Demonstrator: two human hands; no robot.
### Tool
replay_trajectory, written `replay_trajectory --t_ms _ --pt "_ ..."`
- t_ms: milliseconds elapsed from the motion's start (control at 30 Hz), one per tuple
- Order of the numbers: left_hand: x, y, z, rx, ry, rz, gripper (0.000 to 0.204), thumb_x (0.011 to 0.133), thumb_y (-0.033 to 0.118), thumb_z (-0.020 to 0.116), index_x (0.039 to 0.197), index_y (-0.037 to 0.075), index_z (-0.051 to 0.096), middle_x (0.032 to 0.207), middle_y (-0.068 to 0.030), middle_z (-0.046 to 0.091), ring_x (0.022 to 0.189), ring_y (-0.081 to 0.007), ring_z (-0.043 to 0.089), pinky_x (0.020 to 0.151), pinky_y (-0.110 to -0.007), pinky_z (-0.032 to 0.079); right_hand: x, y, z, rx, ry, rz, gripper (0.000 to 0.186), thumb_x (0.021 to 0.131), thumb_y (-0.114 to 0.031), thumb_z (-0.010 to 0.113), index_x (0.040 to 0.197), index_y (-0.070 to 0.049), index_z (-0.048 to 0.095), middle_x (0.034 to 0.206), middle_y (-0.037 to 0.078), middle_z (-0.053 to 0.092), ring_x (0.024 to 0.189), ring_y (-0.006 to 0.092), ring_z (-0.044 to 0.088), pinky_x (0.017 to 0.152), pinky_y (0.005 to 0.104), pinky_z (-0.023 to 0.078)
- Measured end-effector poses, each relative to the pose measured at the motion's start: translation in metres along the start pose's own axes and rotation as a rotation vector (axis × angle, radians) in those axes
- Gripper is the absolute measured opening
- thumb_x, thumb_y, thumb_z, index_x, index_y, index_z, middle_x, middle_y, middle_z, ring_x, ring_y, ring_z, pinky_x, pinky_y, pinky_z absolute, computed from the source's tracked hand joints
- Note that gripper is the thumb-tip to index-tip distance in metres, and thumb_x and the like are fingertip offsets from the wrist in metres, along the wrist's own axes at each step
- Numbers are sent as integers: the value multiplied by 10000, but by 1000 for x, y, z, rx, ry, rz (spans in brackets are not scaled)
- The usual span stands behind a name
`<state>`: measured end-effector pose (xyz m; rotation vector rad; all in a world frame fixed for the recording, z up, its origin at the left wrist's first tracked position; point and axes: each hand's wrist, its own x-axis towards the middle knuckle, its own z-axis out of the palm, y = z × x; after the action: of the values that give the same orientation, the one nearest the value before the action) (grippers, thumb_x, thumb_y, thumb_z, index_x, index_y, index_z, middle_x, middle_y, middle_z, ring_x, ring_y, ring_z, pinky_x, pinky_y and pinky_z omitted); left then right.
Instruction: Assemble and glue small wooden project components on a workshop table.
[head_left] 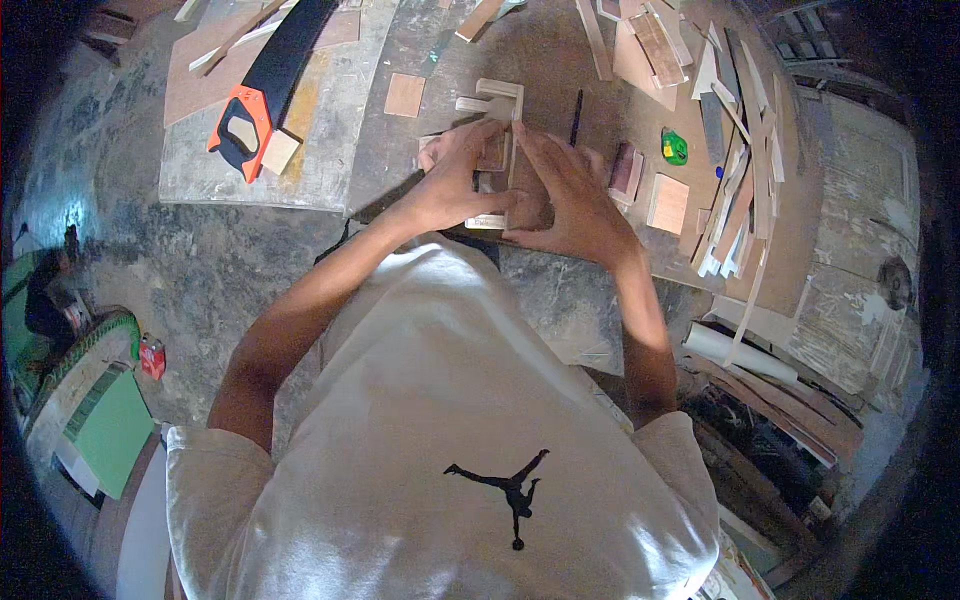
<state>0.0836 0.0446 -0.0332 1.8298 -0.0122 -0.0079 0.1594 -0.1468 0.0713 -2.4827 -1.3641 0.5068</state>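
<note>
At the near edge of the wooden worktable lies a small pale wooden frame (514,103) made of narrow strips, with short pieces set along it. My left hand (458,180) is closed on the frame's left side, its fingers at an inner piece and its thumb lower down. Along the right side, my right hand (580,200) grips the same frame, index finger at the upper strip and thumb near the bottom end. The palms and fingers hide parts of the frame. A thin square of wood (404,95) lies beyond my left hand, and a dark pencil-like stick (577,116) beyond my right.
An orange-and-black handsaw (242,130) lies at the left beside a small wood block (281,153). On the right are a green tape measure (674,146), a wood square (668,204), a reddish block (626,172) and a heap of offcut strips (738,150).
</note>
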Motion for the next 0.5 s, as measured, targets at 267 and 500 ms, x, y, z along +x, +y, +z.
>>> replay_trajectory --t_ms 267,500 --pt "1 0 1 -145 13 0 974 729 328 882 1501 14 378 1417 -215 431 1331 -343 419 1115 -440 394 0 0 -1 13 7 -22 1273 608 -412 916 1625 -101 217 1592 146 389 1451 338 373 1169 505 244" --pt "0 3 0 2 31 32 972 724 324 882 1498 13 384 1416 -217 436 1327 -343 420 1113 -434 394 0 0 -2 21 24 -29 1268 613 -417 913 1629 -118 217 1585 144 399 1447 348 373 1180 492 249"
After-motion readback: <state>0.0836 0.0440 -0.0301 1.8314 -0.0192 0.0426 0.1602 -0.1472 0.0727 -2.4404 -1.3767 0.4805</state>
